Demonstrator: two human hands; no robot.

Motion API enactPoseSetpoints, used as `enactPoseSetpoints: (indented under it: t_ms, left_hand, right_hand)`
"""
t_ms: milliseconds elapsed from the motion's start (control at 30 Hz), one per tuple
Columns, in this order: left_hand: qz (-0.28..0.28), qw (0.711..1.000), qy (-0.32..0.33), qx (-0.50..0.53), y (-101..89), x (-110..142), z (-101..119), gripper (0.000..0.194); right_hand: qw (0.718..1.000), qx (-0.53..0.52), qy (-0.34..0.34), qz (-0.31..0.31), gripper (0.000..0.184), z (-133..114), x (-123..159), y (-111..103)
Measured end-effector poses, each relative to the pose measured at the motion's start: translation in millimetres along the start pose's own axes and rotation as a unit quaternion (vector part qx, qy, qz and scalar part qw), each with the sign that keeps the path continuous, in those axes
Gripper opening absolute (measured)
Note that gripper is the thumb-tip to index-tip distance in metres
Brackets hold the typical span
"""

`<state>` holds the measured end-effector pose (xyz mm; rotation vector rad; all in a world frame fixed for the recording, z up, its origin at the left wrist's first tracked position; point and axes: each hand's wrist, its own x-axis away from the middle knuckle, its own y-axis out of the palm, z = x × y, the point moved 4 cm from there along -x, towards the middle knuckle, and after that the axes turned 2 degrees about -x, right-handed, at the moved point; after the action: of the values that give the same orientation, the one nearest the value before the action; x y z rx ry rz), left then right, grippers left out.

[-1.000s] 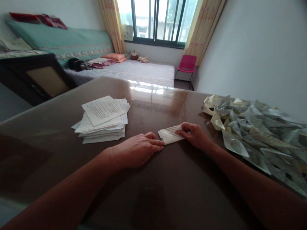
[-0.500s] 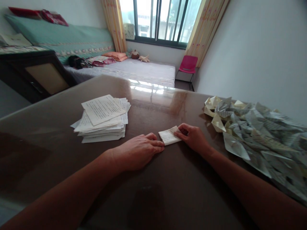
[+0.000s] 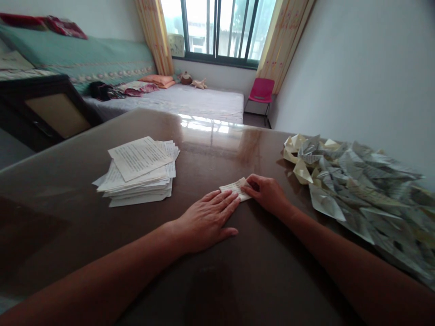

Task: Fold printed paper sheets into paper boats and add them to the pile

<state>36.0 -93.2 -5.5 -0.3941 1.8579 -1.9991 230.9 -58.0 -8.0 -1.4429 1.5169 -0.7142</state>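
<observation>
A small folded piece of printed paper point(image 3: 234, 187) lies on the dark glossy table point(image 3: 217, 271) in front of me. My left hand point(image 3: 208, 219) lies flat on the table, fingers stretched out, its fingertips pressing the paper's near edge. My right hand point(image 3: 267, 193) has its fingers curled over the paper's right end and pinches it against the table.
A stack of printed sheets point(image 3: 137, 171) sits to the left. A large heap of folded paper shapes point(image 3: 356, 185) covers the table's right side by the wall. Beyond the table are a bed point(image 3: 190, 99), a pink chair point(image 3: 261, 91) and a dark cabinet point(image 3: 44, 111).
The folded paper has become shorter between my hands. My left hand has turned and slid forward, so its fingers now lie flat on the paper. My right hand has moved slightly left.
</observation>
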Motion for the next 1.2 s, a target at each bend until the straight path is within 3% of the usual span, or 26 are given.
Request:
enactPoseSetpoints:
  t_ms: [267, 467, 1200]
  left_hand:
    - [-0.022, 1.0, -0.014, -0.002, -0.1, 1.9, 1.8, 0.068]
    - [-0.014, 1.0, -0.019, 0.0, -0.5, 1.4, -0.8, 0.076]
    - [-0.005, 1.0, -0.023, -0.002, -1.5, 0.9, 0.0, 0.069]
  right_hand:
    - [1.0, -0.01, 0.015, -0.005, 0.021, 3.3, -1.0, 2.7]
    - [1.0, 0.008, 0.026, -0.004, 0.023, 1.6, 0.1, 2.1]
    - [1.0, -0.002, 0.029, 0.011, 0.022, 1.5, 1.0, 4.0]
